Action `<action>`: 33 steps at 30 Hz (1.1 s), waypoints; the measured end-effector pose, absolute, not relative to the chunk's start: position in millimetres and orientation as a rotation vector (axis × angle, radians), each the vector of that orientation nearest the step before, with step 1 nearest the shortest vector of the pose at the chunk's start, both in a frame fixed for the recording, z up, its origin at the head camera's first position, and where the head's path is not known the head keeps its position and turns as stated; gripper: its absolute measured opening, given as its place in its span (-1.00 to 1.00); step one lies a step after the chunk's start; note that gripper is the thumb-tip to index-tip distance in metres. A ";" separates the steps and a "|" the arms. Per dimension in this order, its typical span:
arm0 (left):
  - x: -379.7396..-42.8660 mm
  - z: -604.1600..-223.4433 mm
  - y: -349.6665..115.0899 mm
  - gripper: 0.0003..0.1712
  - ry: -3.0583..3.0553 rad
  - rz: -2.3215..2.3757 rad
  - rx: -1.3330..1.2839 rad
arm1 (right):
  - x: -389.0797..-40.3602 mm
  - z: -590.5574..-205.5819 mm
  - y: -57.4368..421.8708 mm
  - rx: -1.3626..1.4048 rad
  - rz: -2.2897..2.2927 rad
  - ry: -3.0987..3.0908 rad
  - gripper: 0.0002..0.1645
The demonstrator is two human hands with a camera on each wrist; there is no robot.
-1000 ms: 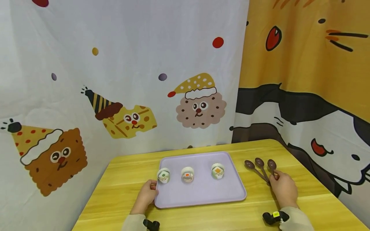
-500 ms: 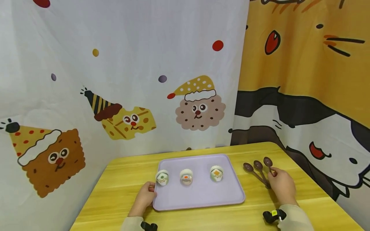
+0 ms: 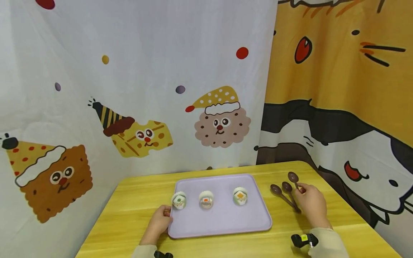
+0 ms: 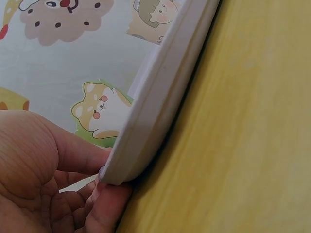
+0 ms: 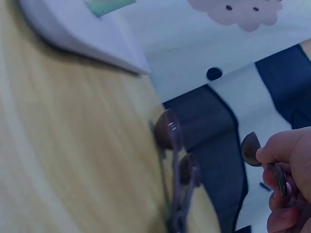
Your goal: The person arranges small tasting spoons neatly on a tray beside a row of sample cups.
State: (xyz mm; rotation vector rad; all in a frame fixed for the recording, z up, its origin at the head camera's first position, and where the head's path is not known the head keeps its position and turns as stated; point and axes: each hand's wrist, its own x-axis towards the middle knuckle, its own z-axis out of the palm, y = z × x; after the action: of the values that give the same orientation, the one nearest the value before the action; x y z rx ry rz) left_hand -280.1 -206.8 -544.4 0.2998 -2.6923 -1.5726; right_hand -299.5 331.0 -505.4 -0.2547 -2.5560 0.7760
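Left hand [image 3: 160, 219] pinches left rim of lilac rounded-rectangular tray [image 3: 219, 222] bearing three small round patterned pieces [image 3: 206, 200], right hand [image 3: 311, 202] pinches glossy brown oval-bowled spoon [image 3: 293, 176] above yellow wood-grain worktop [image 3: 138, 195] right of tray, beside two matching brown spoons [image 3: 275, 189].

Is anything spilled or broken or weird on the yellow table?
I see nothing spilled or broken. It's just a bit uneven: the leftmost cup sits right by the edge of the purple tray, while the other two cups stand farther in.
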 end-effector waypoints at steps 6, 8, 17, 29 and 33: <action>-278.6 -545.3 -206.7 -0.54 -2.675 -1.586 0.265 | -295.2 -492.3 323.9 -0.237 0.767 -2.562 -0.58; -277.9 -544.5 -206.5 -0.54 -2.669 -1.596 0.256 | -294.3 -489.4 321.5 -0.239 0.773 -2.571 -0.58; -277.2 -541.7 -205.7 -0.53 -2.670 -1.602 0.259 | -298.6 -487.8 305.2 -0.204 0.806 -2.603 -0.62; -275.7 -541.6 -205.1 -0.54 -2.672 -1.574 0.265 | -306.3 -488.7 266.6 -0.181 0.913 -2.596 -0.65; -276.0 -540.2 -204.6 -0.54 -2.655 -1.611 0.268 | -308.2 -489.1 256.6 -0.147 0.939 -2.581 -0.67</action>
State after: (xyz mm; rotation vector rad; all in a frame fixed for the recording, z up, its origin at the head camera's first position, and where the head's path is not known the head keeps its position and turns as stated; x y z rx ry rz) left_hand -276.0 -204.6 -540.2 0.2682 -2.6549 -1.6106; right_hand -308.2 256.6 -489.1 -0.1470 -2.5807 0.9386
